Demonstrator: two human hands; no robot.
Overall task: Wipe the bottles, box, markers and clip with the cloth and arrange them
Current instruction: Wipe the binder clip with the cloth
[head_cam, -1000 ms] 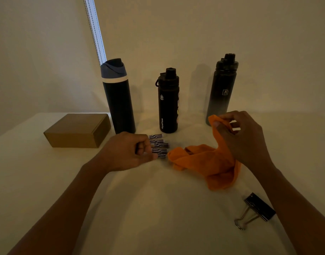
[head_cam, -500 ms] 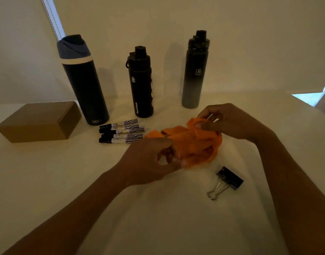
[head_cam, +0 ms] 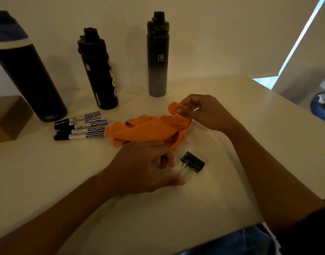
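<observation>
Clip step: right hand (head_cam: pixel 204 113) pinches the cloth (head_cam: pixel 148 129) corner, left hand (head_cam: pixel 143 166) fingers curl beside the clip (head_cam: pixel 193 161) handles, grasp unconfirmed; next, probably pinch and lift into cloth.

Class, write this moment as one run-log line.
left hand: around binder clip handles, grip unclear | right hand: pinches orange cloth | markers: in a row
</observation>
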